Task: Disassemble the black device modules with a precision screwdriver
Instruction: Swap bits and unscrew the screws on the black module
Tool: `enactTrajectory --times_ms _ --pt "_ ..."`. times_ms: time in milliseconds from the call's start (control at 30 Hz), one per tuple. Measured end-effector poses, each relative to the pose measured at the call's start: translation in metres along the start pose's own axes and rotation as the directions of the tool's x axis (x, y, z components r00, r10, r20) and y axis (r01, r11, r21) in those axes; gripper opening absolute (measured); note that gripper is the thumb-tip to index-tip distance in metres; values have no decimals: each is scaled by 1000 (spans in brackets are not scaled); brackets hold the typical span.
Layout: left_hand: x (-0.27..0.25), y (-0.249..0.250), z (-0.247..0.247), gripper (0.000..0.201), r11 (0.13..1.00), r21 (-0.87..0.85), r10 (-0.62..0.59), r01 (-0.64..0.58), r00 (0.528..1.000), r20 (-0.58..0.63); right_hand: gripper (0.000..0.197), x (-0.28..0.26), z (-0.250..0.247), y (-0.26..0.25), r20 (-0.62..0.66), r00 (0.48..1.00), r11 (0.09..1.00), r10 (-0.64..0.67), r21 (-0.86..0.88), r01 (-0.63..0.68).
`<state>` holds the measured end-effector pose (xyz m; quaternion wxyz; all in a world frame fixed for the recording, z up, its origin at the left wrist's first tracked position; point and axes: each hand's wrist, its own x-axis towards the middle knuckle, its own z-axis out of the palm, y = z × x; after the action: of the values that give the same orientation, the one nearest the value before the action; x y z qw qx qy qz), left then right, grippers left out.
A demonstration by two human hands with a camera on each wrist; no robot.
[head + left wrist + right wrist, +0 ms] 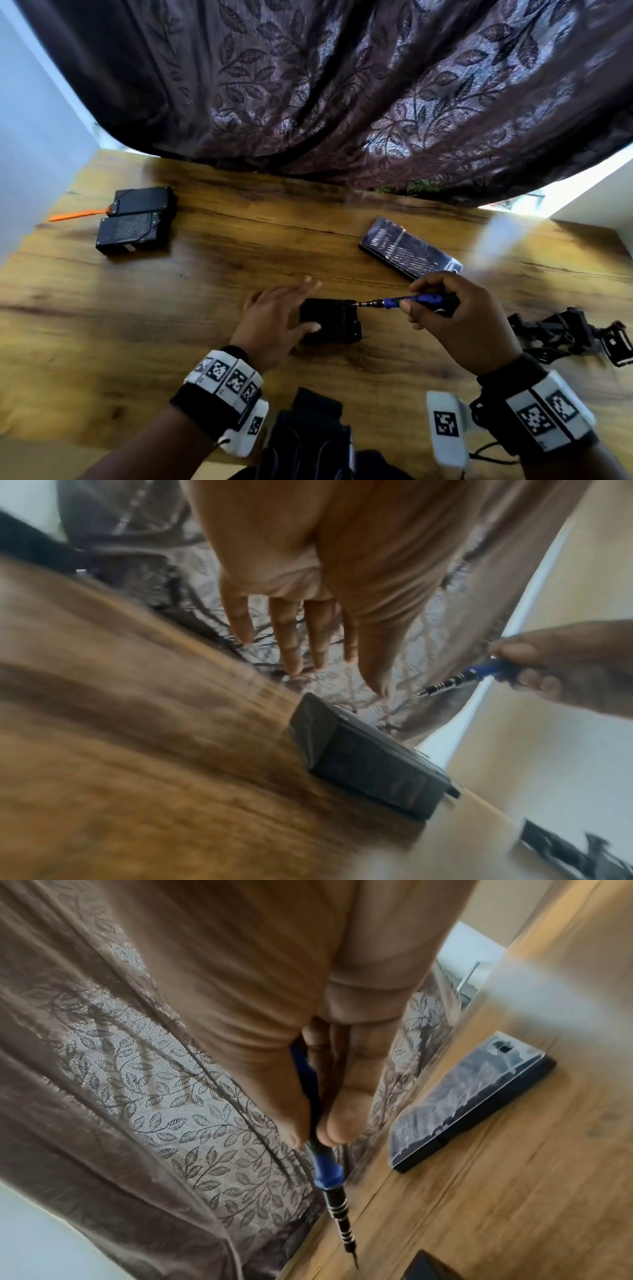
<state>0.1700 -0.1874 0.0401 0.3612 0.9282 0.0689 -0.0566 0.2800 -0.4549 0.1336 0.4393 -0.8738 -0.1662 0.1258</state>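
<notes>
Black device module [330,323], boxy and matte with a ribbed top, flat on the wood-grain table [205,274], directly under the left fingertips and just left of the right fingertips; precision screwdriver [407,302], blue grip and banded black metal shaft, pinched between thumb and curled fingers of the right hand [455,318], tip at the module's far right corner; contact itself too blurred to tell. Left hand [274,318] spread over the module's left side, fingers straight and apart, thumb on its near edge; in the left wrist view those fingers hover above it. Beyond the right knuckles, a clear-lidded bit case [409,248], rectangular, glossy. Far left of the left fingers, two more black modules [137,222] side by side, an orange strip [78,215] jutting leftward. Right of the right wrist, a tangle of black straps [561,337]. Behind all, a leaf-patterned dark curtain [342,85] draping onto the table's far edge.
</notes>
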Motion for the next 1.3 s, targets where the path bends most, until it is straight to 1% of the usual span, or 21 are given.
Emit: enactTrajectory --times_ms 33,67,133,167,233,333,433,533,667,800,833,900,933,1033,1200,1300 --pt "-2 -9 -1 61 987 -138 -91 87 996 -18 25 3 3 -1 6 1000 1000 -13 10 13" --pt "-2 -18 -2 54 958 -237 -174 161 984 -34 24 6 8 -3 20 999 1000 -29 13 28" --pt "3 -32 0 39 911 -325 -290 254 955 -64 24 13 17 -5 51 996 998 -67 13 67" --pt "7 -38 2 33 898 -336 -325 283 943 -73 23 16 22 -7 67 994 996 -84 14 84" --pt "16 -42 5 25 889 -333 -351 315 935 -52 22 22 32 -11 91 989 994 -113 -3 114" --pt "29 -34 6 29 889 -277 -367 365 929 44 20 27 41 -14 114 983 989 -147 -12 149" --pt "37 -33 7 29 875 -263 -404 407 912 68 20 30 46 -13 134 977 985 -167 -22 171" --pt "39 -40 9 28 884 -262 -384 387 921 64 22 32 49 -11 146 974 984 -172 -26 178" --pt "35 -50 11 22 910 -239 -336 340 940 61 19 36 53 -10 157 973 984 -167 -39 175" --pt "29 -57 17 35 913 -302 -271 273 961 50 17 40 60 -14 155 971 977 -180 -83 195" --pt "28 -57 17 35 910 -319 -260 263 964 53 17 40 61 -15 163 970 976 -183 -92 200" --pt "27 -57 18 27 911 -335 -238 241 970 49 18 42 64 -17 171 965 970 -198 -106 218" --pt "27 -57 18 25 912 -336 -232 235 971 49 19 42 65 -17 172 964 968 -201 -118 222" --pt "28 -58 19 34 914 -335 -221 227 974 56 19 43 66 -17 175 965 966 -197 -135 222" --pt "26 -55 16 24 912 -353 -208 211 977 45 17 44 67 -18 185 958 959 -217 -146 245" --pt "25 -54 15 28 911 -352 -211 213 976 46 16 45 69 -17 194 957 960 -215 -137 244"
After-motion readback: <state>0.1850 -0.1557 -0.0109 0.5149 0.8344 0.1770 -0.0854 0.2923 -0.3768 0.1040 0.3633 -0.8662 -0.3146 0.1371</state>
